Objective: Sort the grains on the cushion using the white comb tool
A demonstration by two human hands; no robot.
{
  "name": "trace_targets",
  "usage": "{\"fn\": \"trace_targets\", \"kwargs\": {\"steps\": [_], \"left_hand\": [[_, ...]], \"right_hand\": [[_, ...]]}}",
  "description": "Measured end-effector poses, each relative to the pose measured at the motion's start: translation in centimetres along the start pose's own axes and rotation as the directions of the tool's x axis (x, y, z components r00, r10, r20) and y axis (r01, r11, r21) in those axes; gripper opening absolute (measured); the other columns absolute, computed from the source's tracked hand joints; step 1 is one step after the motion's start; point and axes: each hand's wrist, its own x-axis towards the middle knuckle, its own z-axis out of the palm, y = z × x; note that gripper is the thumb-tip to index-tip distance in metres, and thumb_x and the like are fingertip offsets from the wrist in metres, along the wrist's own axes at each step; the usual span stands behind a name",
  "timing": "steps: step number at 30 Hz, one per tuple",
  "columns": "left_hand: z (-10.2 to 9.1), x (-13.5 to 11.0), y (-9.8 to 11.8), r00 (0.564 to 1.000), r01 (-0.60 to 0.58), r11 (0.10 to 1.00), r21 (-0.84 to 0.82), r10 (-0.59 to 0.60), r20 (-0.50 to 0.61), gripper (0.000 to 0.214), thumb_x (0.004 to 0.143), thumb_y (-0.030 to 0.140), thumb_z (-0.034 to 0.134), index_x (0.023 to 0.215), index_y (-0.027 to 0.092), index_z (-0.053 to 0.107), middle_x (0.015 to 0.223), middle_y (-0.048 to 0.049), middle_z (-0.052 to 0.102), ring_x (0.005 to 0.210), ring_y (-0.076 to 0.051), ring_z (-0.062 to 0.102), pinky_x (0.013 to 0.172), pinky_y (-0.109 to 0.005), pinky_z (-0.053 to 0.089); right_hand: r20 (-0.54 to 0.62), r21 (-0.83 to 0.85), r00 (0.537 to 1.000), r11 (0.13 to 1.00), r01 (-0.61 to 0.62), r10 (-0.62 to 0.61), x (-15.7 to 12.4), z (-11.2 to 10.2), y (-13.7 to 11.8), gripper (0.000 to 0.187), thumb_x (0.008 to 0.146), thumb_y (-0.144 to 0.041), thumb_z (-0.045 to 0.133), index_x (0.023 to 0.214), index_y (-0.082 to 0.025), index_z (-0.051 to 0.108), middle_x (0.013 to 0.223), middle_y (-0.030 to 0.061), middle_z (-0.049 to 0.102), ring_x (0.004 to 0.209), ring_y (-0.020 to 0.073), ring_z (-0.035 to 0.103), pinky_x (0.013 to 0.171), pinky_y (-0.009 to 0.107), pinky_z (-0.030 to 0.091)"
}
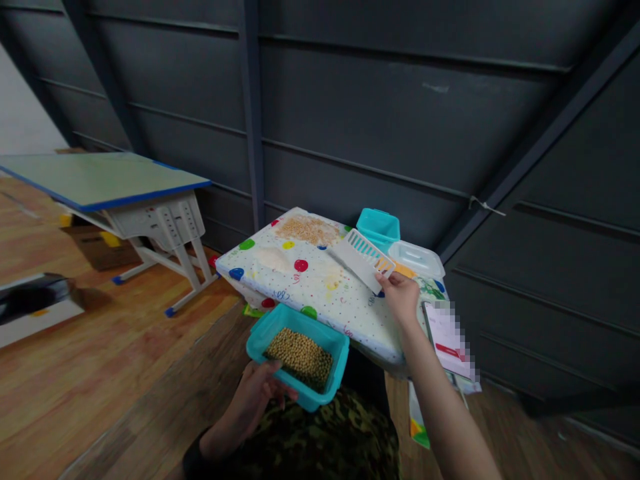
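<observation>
My left hand (260,390) is closed on the near left rim of a turquoise plastic tub (333,343), held in front of the table's front edge. Yellowish round beans (300,353), like soybeans, cover its bottom. My right hand (400,293) grips the near end of a white slotted plastic scraper (360,260), which is tilted over the right half of the table. Its slots run along the upper side and a flat plain face lies below. Left of the scraper are a spread of tan grains (307,230) and a low pale powdery heap (273,259).
The small table (320,300) has a spotted white cover. At its back right stand another turquoise tub (379,225) and a clear lid (417,259). A phone or tablet (447,340) lies at the right edge. A green-topped desk (105,177) is to the left, and a dark panelled wall (360,120) behind.
</observation>
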Motion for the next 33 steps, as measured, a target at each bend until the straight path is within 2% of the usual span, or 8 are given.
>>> {"fn": "trace_targets", "kwargs": {"steps": [5, 10, 13, 16, 21, 25, 33], "left_hand": [[0.2, -0.1, 0.2, 1.000, 0.009, 1.000, -0.012, -0.009, -0.016, 0.039, 0.069, 0.055, 0.090, 0.064, 0.021, 0.071, 0.051, -0.0116, 0.076, 0.045, -0.024, 0.069, 0.041, -0.029, 0.048], [0.2, -0.2, 0.3, 1.000, 0.012, 1.000, -0.016, -0.012, -0.015, 0.034, 0.071, 0.052, 0.088, 0.074, 0.024, 0.070, 0.052, -0.0057, 0.076, 0.045, -0.024, 0.069, 0.041, -0.029, 0.047], [0.2, -0.2, 0.1, 1.000, 0.021, 1.000, -0.011, -0.021, -0.015, 0.035, 0.071, 0.054, 0.087, 0.074, 0.025, 0.068, 0.052, -0.0050, 0.076, 0.046, -0.024, 0.069, 0.042, -0.030, 0.047], [0.3, -0.1, 0.0, 0.999, 0.013, 1.000, -0.019, -0.014, -0.039, 0.036, 0.070, 0.055, 0.087, 0.073, 0.024, 0.068, 0.049, -0.0032, 0.074, 0.045, -0.024, 0.067, 0.041, -0.030, 0.046], [0.3, -0.1, 0.0, 0.998, 0.009, 1.000, -0.014, -0.010, -0.056, 0.032, 0.069, 0.051, 0.087, 0.074, 0.026, 0.067, 0.049, -0.0043, 0.074, 0.044, -0.026, 0.068, 0.041, -0.031, 0.044], [0.2, -0.2, 0.2, 1.000, 0.011, 1.000, -0.011, -0.011, -0.020, 0.030, 0.072, 0.050, 0.086, 0.073, 0.026, 0.069, 0.052, -0.0079, 0.075, 0.047, -0.027, 0.068, 0.043, -0.033, 0.045], [0.3, -0.3, 0.4, 0.999, 0.011, 1.000, -0.004, -0.011, -0.030, 0.031, 0.071, 0.050, 0.087, 0.072, 0.027, 0.068, 0.052, -0.0069, 0.076, 0.045, -0.026, 0.069, 0.042, -0.031, 0.047]], "right_hand": [[-0.005, -0.076, 1.000, 0.997, 0.013, -0.014, 1.2, 0.9, 0.8, 0.049, 0.075, -0.068, 0.069, 0.068, -0.020, 0.073, 0.066, 0.0074, 0.072, 0.063, 0.0233, 0.059, 0.064, 0.035, 0.041], [0.011, -0.182, 0.999, 0.982, 0.048, -0.047, 1.7, 1.3, 0.8, 0.050, 0.078, -0.067, 0.071, 0.058, -0.022, 0.065, 0.053, 0.0026, 0.060, 0.056, 0.0197, 0.051, 0.059, 0.033, 0.035], [0.035, -0.160, 0.999, 0.986, 0.038, -0.033, 1.8, 1.3, 0.9, 0.051, 0.076, -0.069, 0.072, 0.058, -0.022, 0.066, 0.053, 0.0021, 0.059, 0.055, 0.0185, 0.048, 0.057, 0.032, 0.033], [0.065, -0.108, 0.998, 0.994, 0.018, -0.011, 1.6, 1.1, 0.9, 0.052, 0.072, -0.071, 0.074, 0.061, -0.021, 0.069, 0.055, 0.0045, 0.064, 0.056, 0.0190, 0.050, 0.056, 0.032, 0.033], [0.119, -0.014, 0.992, 0.999, -0.031, 0.032, 1.1, 0.8, 1.1, 0.051, 0.070, -0.070, 0.079, 0.066, -0.019, 0.075, 0.068, 0.0111, 0.077, 0.061, 0.0239, 0.062, 0.058, 0.034, 0.044], [0.144, 0.016, 0.988, 0.999, -0.051, 0.048, 0.8, 0.5, 1.6, 0.048, 0.070, -0.066, 0.084, 0.071, -0.018, 0.080, 0.070, 0.0113, 0.079, 0.064, 0.0261, 0.067, 0.058, 0.036, 0.050], [0.226, 0.145, 0.969, 0.981, -0.132, 0.097, 0.7, 0.2, 2.1, 0.054, 0.064, -0.066, 0.091, 0.082, -0.015, 0.086, 0.086, 0.0152, 0.086, 0.074, 0.0301, 0.076, 0.067, 0.041, 0.061]]}}
